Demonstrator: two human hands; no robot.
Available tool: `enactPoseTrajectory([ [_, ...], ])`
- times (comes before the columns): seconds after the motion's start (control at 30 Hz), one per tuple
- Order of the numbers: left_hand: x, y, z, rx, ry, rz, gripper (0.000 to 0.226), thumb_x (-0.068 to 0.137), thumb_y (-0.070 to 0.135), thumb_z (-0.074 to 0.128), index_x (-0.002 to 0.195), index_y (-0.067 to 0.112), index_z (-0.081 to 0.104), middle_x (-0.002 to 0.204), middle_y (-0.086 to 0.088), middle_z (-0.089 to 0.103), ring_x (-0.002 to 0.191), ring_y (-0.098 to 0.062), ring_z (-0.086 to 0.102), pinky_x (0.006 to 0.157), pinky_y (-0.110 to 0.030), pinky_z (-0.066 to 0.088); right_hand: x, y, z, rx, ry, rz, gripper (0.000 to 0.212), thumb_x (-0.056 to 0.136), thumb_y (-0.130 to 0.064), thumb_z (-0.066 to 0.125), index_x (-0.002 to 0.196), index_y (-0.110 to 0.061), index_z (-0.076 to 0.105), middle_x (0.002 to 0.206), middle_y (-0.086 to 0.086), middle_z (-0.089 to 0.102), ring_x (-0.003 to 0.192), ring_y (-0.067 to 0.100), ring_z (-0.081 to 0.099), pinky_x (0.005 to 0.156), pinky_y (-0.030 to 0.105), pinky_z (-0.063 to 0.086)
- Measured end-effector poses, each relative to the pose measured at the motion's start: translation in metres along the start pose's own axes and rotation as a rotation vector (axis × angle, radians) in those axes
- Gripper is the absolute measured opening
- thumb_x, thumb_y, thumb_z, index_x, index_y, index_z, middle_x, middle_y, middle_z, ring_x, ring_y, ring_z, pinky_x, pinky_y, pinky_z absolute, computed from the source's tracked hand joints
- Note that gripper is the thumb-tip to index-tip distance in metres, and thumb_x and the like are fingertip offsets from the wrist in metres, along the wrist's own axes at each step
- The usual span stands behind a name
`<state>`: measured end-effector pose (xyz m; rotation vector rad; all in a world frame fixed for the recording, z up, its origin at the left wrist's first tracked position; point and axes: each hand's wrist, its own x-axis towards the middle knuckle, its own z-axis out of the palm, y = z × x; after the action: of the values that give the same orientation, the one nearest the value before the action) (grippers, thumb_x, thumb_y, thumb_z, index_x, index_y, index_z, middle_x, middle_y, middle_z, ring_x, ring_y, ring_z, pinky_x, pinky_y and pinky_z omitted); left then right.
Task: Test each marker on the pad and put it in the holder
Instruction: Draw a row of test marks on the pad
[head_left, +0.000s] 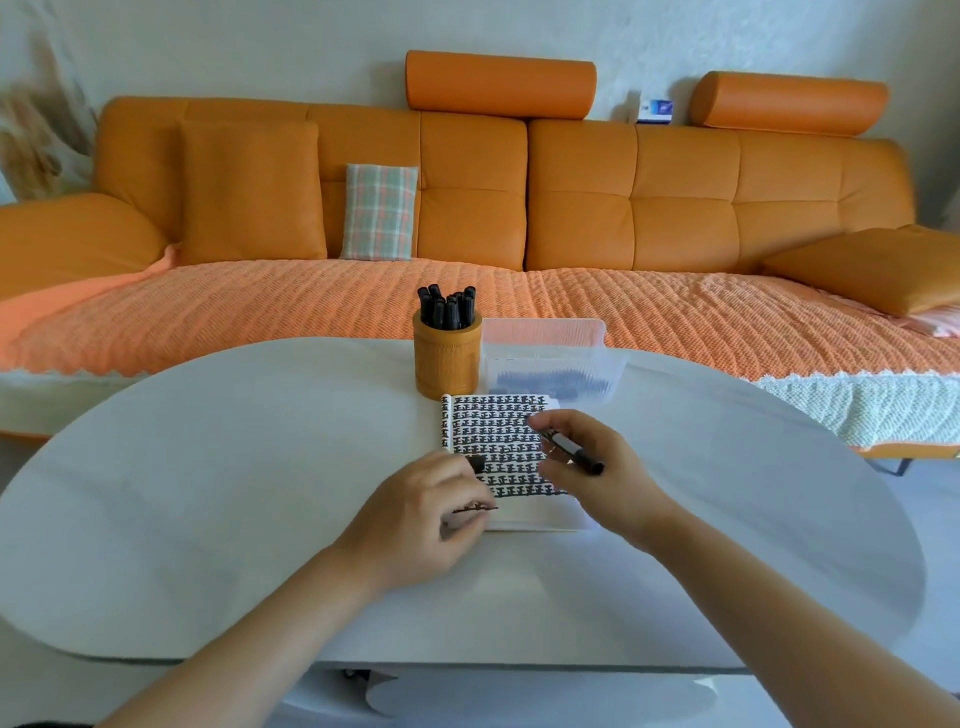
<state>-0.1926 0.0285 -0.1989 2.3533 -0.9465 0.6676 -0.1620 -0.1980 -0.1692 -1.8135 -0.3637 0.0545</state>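
A white pad (498, 436), covered with rows of black marks, lies on the white table (234, 467). My right hand (592, 467) grips a black marker (574, 453) over the pad's right side, tip pointing down-left. My left hand (421, 525) rests on the pad's lower left corner and pinches a small black cap (476, 463). Behind the pad stands an orange cylindrical holder (447, 358) with several black markers in it.
A clear plastic box (550, 358) holding more dark markers sits right of the holder. An orange sofa (519, 208) with cushions runs behind the table. The table's front edge is near my forearms.
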Motion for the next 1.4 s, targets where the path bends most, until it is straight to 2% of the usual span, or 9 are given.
enactPoseTrajectory([
  [0.1, -0.008, 0.007, 0.002, 0.035, -0.041, 0.093, 0.012, 0.089, 0.021, 0.064, 0.096, 0.015, 0.072, 0.086, 0.003, 0.058, 0.078, -0.014, 0.053, 0.066, -0.028, 0.045, -0.007, 0.0, 0.008, 0.103, -0.013, -0.012, 0.003, 0.095, -0.01, 0.062, 0.098, -0.011, 0.064, 0.076, 0.005, 0.06, 0.067, 0.017, 0.056, 0.06, 0.029, 0.046],
  [0.23, -0.016, 0.007, -0.002, 0.058, -0.092, 0.076, 0.021, 0.088, 0.024, 0.064, 0.106, 0.016, 0.072, 0.091, 0.003, 0.058, 0.084, -0.015, 0.053, 0.069, -0.027, 0.046, -0.006, 0.004, 0.014, 0.151, -0.014, 0.065, 0.018, 0.093, -0.002, 0.056, 0.103, -0.013, 0.066, 0.079, 0.01, 0.066, 0.064, 0.022, 0.061, 0.05, 0.026, 0.04],
  [0.37, -0.021, 0.009, -0.002, 0.065, -0.13, 0.042, 0.026, 0.088, 0.025, 0.063, 0.111, 0.016, 0.071, 0.095, 0.002, 0.056, 0.089, -0.014, 0.05, 0.072, -0.025, 0.046, -0.003, 0.01, 0.02, 0.035, 0.005, 0.055, 0.014, 0.084, -0.001, 0.068, 0.08, -0.014, 0.065, 0.067, 0.001, 0.064, 0.056, 0.016, 0.056, 0.053, 0.028, 0.045],
  [0.5, -0.021, 0.009, -0.001, 0.061, -0.133, 0.013, 0.025, 0.088, 0.025, 0.062, 0.109, 0.016, 0.071, 0.094, 0.002, 0.055, 0.09, -0.014, 0.05, 0.072, -0.027, 0.046, 0.001, 0.016, 0.023, -0.061, 0.008, 0.028, 0.017, 0.075, -0.011, 0.072, 0.067, -0.014, 0.058, 0.062, 0.0, 0.06, 0.055, 0.014, 0.051, 0.054, 0.029, 0.041],
  [0.73, -0.02, 0.009, -0.001, 0.025, -0.142, -0.026, 0.023, 0.089, 0.027, 0.061, 0.107, 0.018, 0.072, 0.093, 0.004, 0.052, 0.091, -0.011, 0.047, 0.071, -0.027, 0.046, -0.001, 0.023, 0.025, -0.135, -0.031, -0.063, 0.025, 0.077, 0.005, 0.069, 0.063, -0.007, 0.051, 0.061, -0.007, 0.053, 0.057, 0.009, 0.047, 0.055, 0.021, 0.038],
  [1.0, -0.02, 0.009, -0.001, 0.014, -0.153, -0.043, 0.023, 0.089, 0.027, 0.06, 0.106, 0.019, 0.072, 0.093, 0.005, 0.052, 0.091, -0.011, 0.046, 0.072, -0.025, 0.044, 0.0, 0.027, 0.026, -0.157, -0.042, -0.078, 0.017, 0.074, -0.008, 0.069, 0.067, -0.006, 0.054, 0.067, 0.005, 0.058, 0.064, 0.012, 0.05, 0.062, 0.028, 0.041],
  [1.17, -0.021, 0.009, -0.001, 0.011, -0.162, -0.058, 0.023, 0.089, 0.028, 0.059, 0.106, 0.019, 0.072, 0.094, 0.005, 0.052, 0.093, -0.011, 0.046, 0.073, -0.025, 0.044, -0.001, 0.027, 0.026, -0.193, -0.049, -0.086, 0.022, 0.074, -0.005, 0.068, 0.064, -0.01, 0.049, 0.063, -0.008, 0.051, 0.06, 0.01, 0.044, 0.057, 0.027, 0.037],
  [1.27, -0.02, 0.01, -0.001, 0.008, -0.159, -0.063, 0.024, 0.089, 0.028, 0.059, 0.105, 0.019, 0.073, 0.093, 0.005, 0.052, 0.093, -0.011, 0.046, 0.073, -0.024, 0.043, -0.002, 0.028, 0.024, -0.193, -0.049, -0.108, 0.022, 0.076, -0.005, 0.068, 0.067, -0.007, 0.049, 0.064, -0.005, 0.051, 0.062, 0.011, 0.045, 0.059, 0.026, 0.037],
  [1.4, -0.02, 0.009, -0.001, 0.002, -0.15, -0.061, 0.022, 0.089, 0.028, 0.058, 0.103, 0.019, 0.073, 0.093, 0.005, 0.052, 0.091, -0.011, 0.046, 0.072, -0.025, 0.044, -0.003, 0.029, 0.025, -0.199, -0.062, -0.119, 0.019, 0.073, -0.013, 0.067, 0.065, -0.011, 0.051, 0.067, -0.002, 0.053, 0.065, 0.011, 0.047, 0.061, 0.027, 0.039],
])
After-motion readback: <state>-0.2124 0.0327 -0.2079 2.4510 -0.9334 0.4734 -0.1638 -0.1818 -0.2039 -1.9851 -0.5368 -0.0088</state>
